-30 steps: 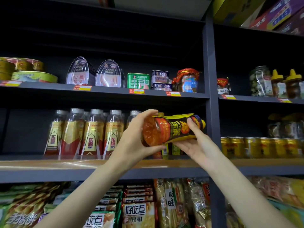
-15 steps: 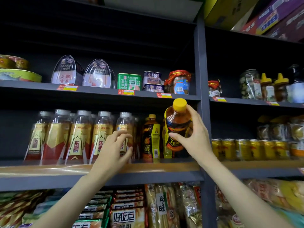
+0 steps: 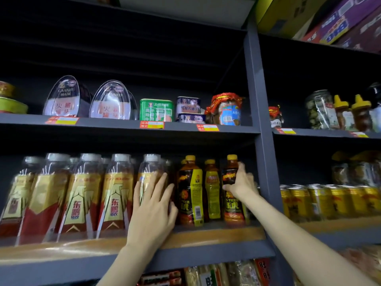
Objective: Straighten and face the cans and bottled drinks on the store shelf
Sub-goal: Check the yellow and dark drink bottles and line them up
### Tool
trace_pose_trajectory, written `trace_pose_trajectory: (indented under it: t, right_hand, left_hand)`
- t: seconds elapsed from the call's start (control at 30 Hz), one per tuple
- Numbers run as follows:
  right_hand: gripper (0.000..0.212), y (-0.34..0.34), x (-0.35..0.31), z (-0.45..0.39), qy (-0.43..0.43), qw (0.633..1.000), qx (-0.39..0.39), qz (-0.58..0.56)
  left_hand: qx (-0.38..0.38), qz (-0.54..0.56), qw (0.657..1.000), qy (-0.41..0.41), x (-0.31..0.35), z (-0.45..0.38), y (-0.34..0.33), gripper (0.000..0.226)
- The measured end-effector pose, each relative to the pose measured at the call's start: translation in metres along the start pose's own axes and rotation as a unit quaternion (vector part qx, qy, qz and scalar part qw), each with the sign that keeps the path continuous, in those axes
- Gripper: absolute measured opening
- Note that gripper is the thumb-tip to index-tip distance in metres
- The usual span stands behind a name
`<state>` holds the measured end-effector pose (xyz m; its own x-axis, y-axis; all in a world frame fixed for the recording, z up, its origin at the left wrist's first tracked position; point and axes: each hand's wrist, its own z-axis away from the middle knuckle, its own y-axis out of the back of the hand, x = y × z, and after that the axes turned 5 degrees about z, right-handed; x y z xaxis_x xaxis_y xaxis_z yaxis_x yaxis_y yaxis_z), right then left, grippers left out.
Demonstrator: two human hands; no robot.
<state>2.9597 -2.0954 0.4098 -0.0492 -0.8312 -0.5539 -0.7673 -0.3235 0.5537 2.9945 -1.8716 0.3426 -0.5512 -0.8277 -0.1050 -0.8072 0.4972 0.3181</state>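
Amber drink in a yellow-capped bottle (image 3: 232, 195) stands upright on the wooden shelf (image 3: 216, 234), at the right end of its row, just beside the grey upright post (image 3: 261, 141). Our right hand (image 3: 240, 183) grips it at the upper body: the fingers curl round its right side and the thumb lies across the dark label, the cap showing above them. Two more yellow-capped bottles (image 3: 190, 190) stand just to its left, labels facing out. Our left hand (image 3: 153, 207) is spread with fingers straight, pressing flat against the last clear-topped bottle (image 3: 148, 178) in the red and gold row, right beside the dark bottles. We see tins (image 3: 156, 110) and a jar (image 3: 228, 111) on the shelf above, and gold cans (image 3: 329, 201) in the next bay.
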Motion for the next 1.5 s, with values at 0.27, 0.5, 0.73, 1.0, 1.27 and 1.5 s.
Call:
trace_pose_trajectory:
  t: [0.27, 0.5, 0.73, 1.0, 1.27, 1.5]
  right_hand:
    - [0.083, -0.003, 0.004, -0.007, -0.036, 0.999, 0.029, -0.008]
    - [0.083, -0.012, 0.004, -0.012, -0.065, 0.997, 0.044, 0.03]
    - [0.077, -0.018, -0.001, 0.002, 0.136, 0.979, 0.149, 0.04]
    - [0.087, -0.04, -0.011, -0.028, 0.11, 0.991, -0.037, -0.072]
    - [0.092, -0.071, -0.012, -0.053, 0.09, 0.992, -0.086, -0.012]
    - [0.088, -0.04, -0.02, -0.03, 0.098, 0.993, -0.062, 0.005]
  left_hand:
    - [0.014, -0.009, 1.0, -0.005, 0.001, 0.002, -0.002, 0.049]
    - [0.013, -0.004, 1.0, -0.01, 0.0, 0.002, -0.001, 0.05]
    - [0.02, 0.0, 1.0, -0.011, 0.001, 0.001, -0.003, 0.052]
    - [0.017, -0.006, 1.0, -0.014, 0.001, 0.002, -0.004, 0.051]
    - [0.026, -0.005, 1.0, -0.014, 0.0, 0.001, -0.006, 0.05]
    - [0.022, 0.003, 1.0, -0.015, 0.001, 0.002, -0.004, 0.051]
